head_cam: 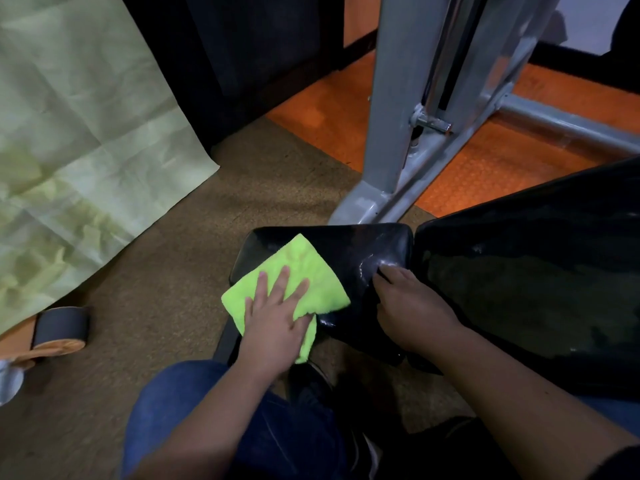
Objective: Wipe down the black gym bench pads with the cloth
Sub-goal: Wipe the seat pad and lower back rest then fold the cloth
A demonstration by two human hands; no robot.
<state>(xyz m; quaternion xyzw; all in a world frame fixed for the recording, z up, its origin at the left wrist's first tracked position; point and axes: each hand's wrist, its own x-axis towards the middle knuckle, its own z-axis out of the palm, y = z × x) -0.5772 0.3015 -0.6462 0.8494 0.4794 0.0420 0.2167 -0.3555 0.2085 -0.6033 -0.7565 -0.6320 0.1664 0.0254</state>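
Small seat pad [363, 247] long axis left-right, cloth [294, 271] flat on its left end, left hand [277, 323] spread, pressing cloth, right hand [412, 303] fingers curled on pad's right edge, back pad [536, 271] adjoining right.

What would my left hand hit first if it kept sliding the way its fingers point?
Probably nothing solid: the left hand would cross the cloth and seat pad, then pass its far edge above the carpet.

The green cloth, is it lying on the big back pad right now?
No, the green cloth lies on the small seat pad under the flat left hand, apart from the large pad.
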